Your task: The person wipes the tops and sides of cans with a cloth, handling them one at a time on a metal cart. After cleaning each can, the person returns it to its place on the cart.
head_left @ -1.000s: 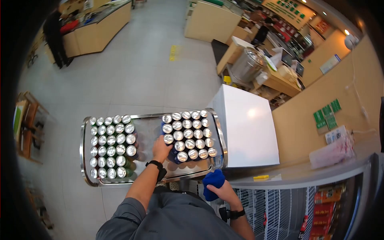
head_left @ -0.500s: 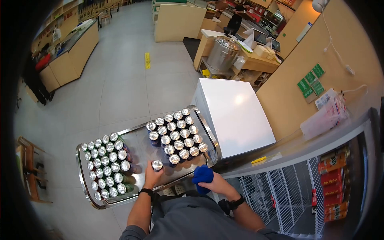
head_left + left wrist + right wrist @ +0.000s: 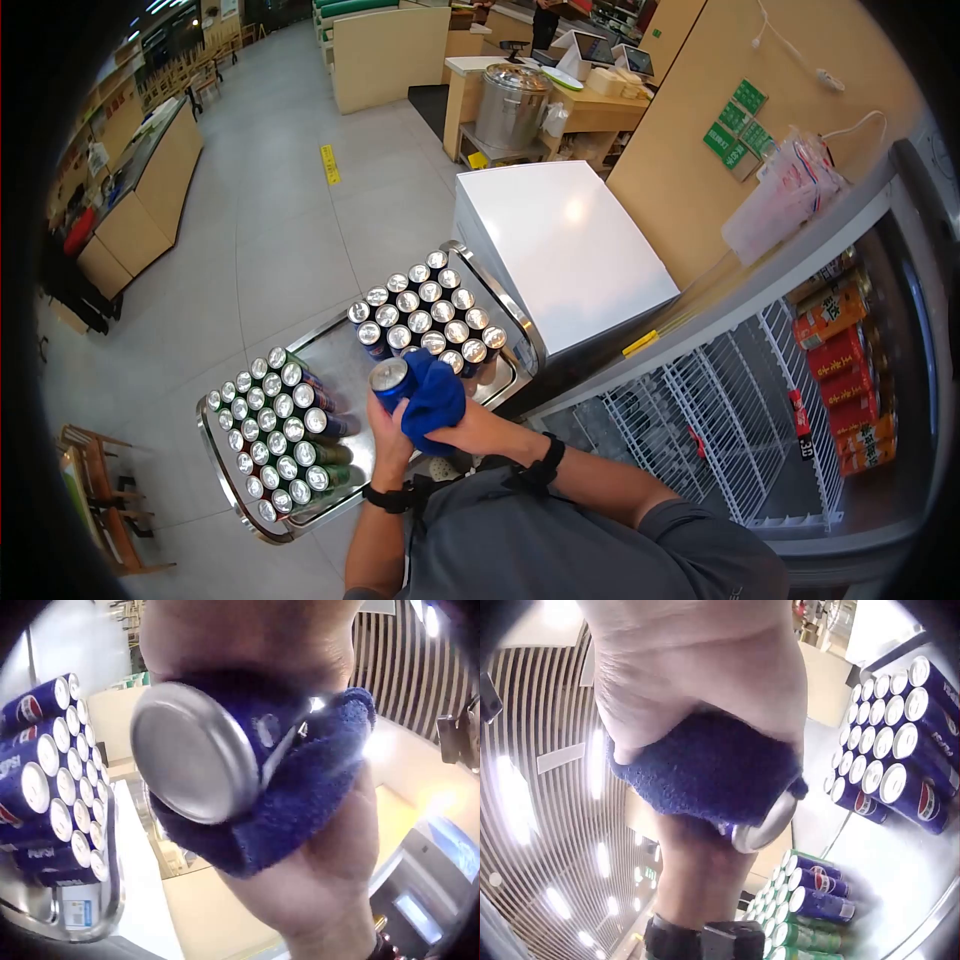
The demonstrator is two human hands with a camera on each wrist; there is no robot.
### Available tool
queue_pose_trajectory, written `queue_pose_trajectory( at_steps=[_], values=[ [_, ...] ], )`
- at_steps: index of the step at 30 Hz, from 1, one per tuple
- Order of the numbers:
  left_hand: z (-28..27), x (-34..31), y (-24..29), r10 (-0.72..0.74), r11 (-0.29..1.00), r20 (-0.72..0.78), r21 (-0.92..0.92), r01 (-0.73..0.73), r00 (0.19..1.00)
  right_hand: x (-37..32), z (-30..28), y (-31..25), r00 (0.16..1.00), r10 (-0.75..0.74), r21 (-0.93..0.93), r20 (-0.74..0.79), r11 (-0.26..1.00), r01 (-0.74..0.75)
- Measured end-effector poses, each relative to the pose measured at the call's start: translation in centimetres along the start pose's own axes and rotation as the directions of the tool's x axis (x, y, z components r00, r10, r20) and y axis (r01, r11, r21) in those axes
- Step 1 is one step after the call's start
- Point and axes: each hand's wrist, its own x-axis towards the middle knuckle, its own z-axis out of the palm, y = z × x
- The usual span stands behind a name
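Observation:
My left hand point(image 3: 388, 432) grips a blue drink can point(image 3: 388, 376) in front of my body, above the near edge of a metal tray trolley point(image 3: 335, 362). My right hand point(image 3: 482, 432) holds a blue cloth point(image 3: 437, 402) against the can's side. In the left wrist view, the can's silver end point(image 3: 191, 754) faces the camera, and the cloth point(image 3: 300, 799) wraps part of its wall. From the right wrist, the cloth point(image 3: 712, 769) hides most of the can, leaving a silver rim point(image 3: 769, 829) showing. Blue Pepsi cans point(image 3: 922, 742) stand in rows on the trolley's right side.
Green and blue cans point(image 3: 287, 467) stand in rows on the trolley's left side. A white box-shaped unit point(image 3: 560, 260) adjoins the trolley. To my right is an open fridge with wire shelves point(image 3: 690, 440) and orange and red cans point(image 3: 840, 370). Grey floor point(image 3: 280, 230) stretches ahead.
My left hand took a can from the right-hand group and lifted it toward my body. My right hand brought the cloth left onto it. The head view has turned right, toward the fridge.

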Motion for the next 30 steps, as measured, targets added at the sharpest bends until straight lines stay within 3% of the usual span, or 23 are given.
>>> queue_pose_trajectory(
  at_steps=[3, 6, 8, 11, 13, 18, 25, 30],
  values=[
    [2.1, 0.4, 0.9, 0.158, 0.981, 0.009, -0.113, -0.156, 0.987, 0.3, -0.3, -0.1, 0.995, 0.034, 0.064, -0.096, 0.998, -0.028],
    [2.8, 0.6, -0.6, 0.199, 0.967, 0.065, 0.151, -0.207, 0.978, -0.3, -1.0, 0.3, 0.980, 0.114, 0.144, -0.165, 0.985, -0.091],
    [4.5, 0.5, 1.3, 0.235, 0.926, 0.095, 0.280, -0.253, 0.967, -1.0, -2.1, 0.0, 0.976, 0.145, 0.158, -0.163, 0.980, -0.120],
    [6.1, 0.0, 0.2, 0.113, 0.993, 0.180, 0.011, -0.117, 0.977, -2.1, -3.5, 0.7, 0.976, 0.063, 0.124, -0.210, 0.992, -0.038],
    [7.3, -0.6, 1.7, 0.023, 0.997, 0.226, 0.068, -0.040, 0.974, -3.4, -4.9, -1.1, 0.971, 0.197, 0.183, -0.136, 0.968, -0.171],
    [9.6, -0.6, 3.1, 0.012, 0.958, 0.377, 0.262, -0.119, 0.926, -5.7, -8.7, -2.4, 0.987, 0.110, 0.082, -0.115, 0.991, -0.101],
    [13.9, -1.6, 3.1, -0.039, 0.976, 0.303, 0.215, -0.029, 0.952, -6.9, -11.3, -3.9, 0.990, 0.010, 0.034, -0.139, 0.999, -0.005],
    [15.5, -2.9, 2.1, -0.077, 0.977, 0.264, 0.210, 0.021, 0.961, -8.2, -13.5, -2.6, 0.993, 0.119, 0.050, -0.012, 0.992, -0.118]
  ],
)
